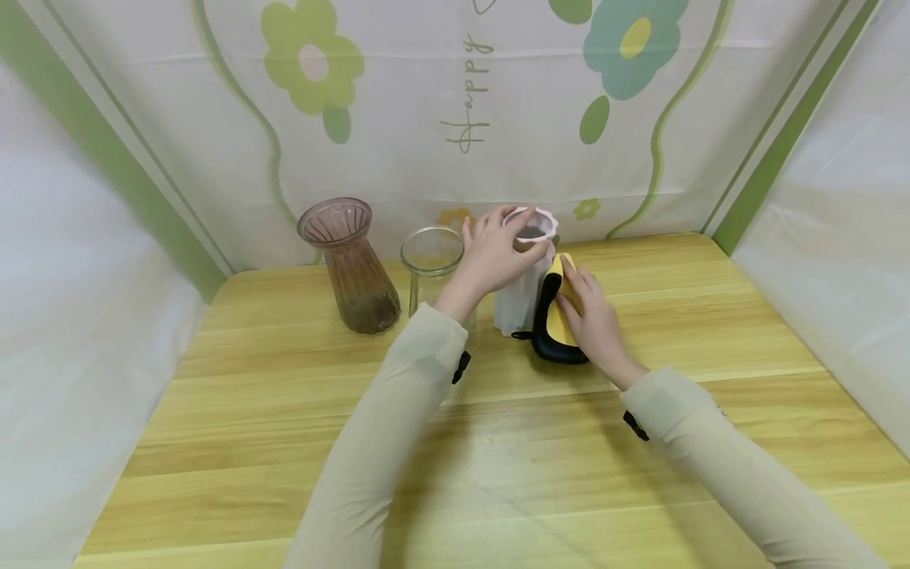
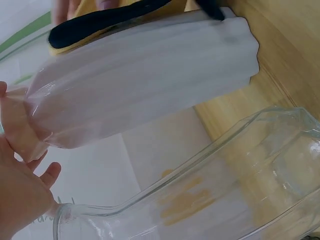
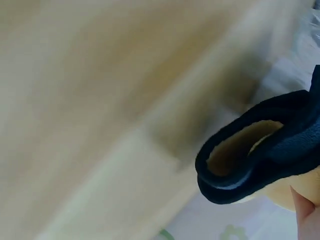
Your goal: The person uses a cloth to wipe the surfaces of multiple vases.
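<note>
A tall white ribbed vase [image 1: 513, 304] with a scalloped rim stands upright on the table. Around its rim curl the fingers and thumb of my left hand [image 1: 489, 257]. My right hand [image 1: 596, 320] grips a folded yellow cloth with black edging [image 1: 558, 349] against the vase's right side. In the left wrist view the cloth's dark edge lies along the vase's wall [image 2: 145, 82]. The right wrist view shows the cloth [image 3: 260, 155] folded over, its yellow inner side visible, with only a bit of the hand at the edge.
Left of the white vase stands a clear glass vase [image 1: 432, 251], partly hidden by my left forearm. Farther left is a brownish-pink ribbed glass vase [image 1: 355, 273] with a flared rim. A flower-printed curtain [image 1: 398, 103] hangs behind the wooden table [image 1: 235, 419].
</note>
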Available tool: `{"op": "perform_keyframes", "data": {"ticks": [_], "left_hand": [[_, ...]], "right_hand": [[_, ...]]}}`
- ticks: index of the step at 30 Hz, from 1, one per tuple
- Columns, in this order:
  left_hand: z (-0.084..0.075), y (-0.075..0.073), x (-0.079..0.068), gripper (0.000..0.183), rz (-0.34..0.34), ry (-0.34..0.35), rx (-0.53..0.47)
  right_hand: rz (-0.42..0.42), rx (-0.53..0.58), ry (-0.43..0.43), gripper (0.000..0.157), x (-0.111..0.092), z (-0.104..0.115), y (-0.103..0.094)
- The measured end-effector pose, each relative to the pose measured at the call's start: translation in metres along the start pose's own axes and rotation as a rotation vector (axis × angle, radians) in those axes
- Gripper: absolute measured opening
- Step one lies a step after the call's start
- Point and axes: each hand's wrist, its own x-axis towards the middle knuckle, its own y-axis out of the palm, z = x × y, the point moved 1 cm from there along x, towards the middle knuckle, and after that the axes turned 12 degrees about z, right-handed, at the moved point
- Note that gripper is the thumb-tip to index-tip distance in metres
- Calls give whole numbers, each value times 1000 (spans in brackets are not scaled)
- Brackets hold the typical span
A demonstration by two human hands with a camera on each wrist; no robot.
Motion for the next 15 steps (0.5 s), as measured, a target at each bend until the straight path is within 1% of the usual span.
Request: {"op": "perform_keyframes", "data": {"ticks": [4, 8, 11, 15], "left_hand": [[0, -3, 0, 62, 6, 9, -25], [1, -3, 0, 61, 7, 18, -41], [2, -2, 0, 60, 6, 23, -33], [3, -1, 0, 61, 4, 32, -20]], "right_hand": [[-71, 23, -54, 57, 9, 11, -8], [-99, 31, -75, 56, 15, 19, -13], [-88, 32, -69, 56, 15, 19, -12], [-54, 34, -45, 59, 11, 14, -9]]}}
